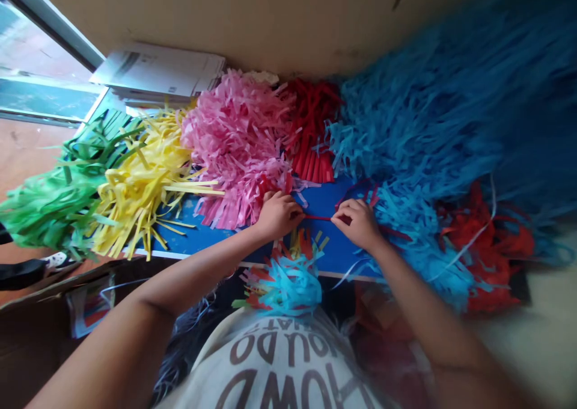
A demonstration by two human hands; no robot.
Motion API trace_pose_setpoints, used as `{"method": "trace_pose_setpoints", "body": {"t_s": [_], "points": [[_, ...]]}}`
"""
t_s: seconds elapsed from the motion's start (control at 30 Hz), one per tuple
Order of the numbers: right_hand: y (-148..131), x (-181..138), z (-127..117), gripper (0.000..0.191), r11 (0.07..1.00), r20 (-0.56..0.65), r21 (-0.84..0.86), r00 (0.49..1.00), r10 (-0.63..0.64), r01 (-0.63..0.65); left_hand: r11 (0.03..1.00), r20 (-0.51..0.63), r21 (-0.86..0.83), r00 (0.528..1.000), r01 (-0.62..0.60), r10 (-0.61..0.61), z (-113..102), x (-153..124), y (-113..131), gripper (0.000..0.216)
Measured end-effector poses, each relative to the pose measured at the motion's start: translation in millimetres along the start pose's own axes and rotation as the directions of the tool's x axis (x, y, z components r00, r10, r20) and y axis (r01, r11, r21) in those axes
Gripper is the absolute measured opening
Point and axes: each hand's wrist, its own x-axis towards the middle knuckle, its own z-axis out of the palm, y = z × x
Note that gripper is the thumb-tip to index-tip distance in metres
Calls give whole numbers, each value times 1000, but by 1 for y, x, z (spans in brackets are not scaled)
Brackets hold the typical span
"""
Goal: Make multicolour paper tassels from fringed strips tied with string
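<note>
Between my two hands a thin red paper strip (318,218) is stretched level over the blue table. My left hand (280,215) is closed in a pinch on its left part, beside the pink fringed paper (241,147). Pinching the other part is my right hand (357,222), near the light blue fringed paper (406,216). Red strip ends poke out past both hands. Against my shirt, below the hands, lies a bunch of light blue, red and yellow fringe (293,282). Red fringed paper (313,138) lies farther back on the table.
Yellow fringe (144,180) and green fringe (54,198) hang over the table's left side. A stack of papers (166,72) stands against the wall. A big blue fringe heap fills the right, with orange-red fringe (487,246) below it. A cardboard box (36,337) is at lower left.
</note>
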Motion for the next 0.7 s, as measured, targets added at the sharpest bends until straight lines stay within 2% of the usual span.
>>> {"method": "trace_pose_setpoints", "body": {"t_s": [0.13, 0.23, 0.27, 0.33, 0.43, 0.57, 0.7], "points": [[-5, 9, -5, 11, 997, 86, -33, 994, 73, -70, 997, 15, 66, 999, 51, -52, -2, 4, 7, 13], [-15, 13, -11, 6, 982, 116, -154, 985, 129, -111, 988, -8, 99, 993, -115, 117, 0, 5, 7, 13], [-20, 13, -12, 3, 979, 115, -193, 989, 93, -70, 973, -16, 120, 980, -197, 200, 1, 4, 7, 15], [-28, 12, -13, 8, 965, 117, -244, 991, -72, 99, 930, -20, 183, 944, -319, 328, 3, 4, 7, 14], [-37, 8, -10, 12, 897, 135, -297, 944, -301, 328, 879, -6, 266, 912, -395, 411, 5, 3, 10, 18], [-39, 9, -1, 30, 810, 163, -413, 909, -384, 416, 855, -5, 295, 894, -427, 448, 4, 3, 19, 24], [-38, 20, 7, 28, 784, 175, -447, 901, -396, 431, 842, -21, 326, 887, -429, 460, 9, 9, 25, 24]]}}
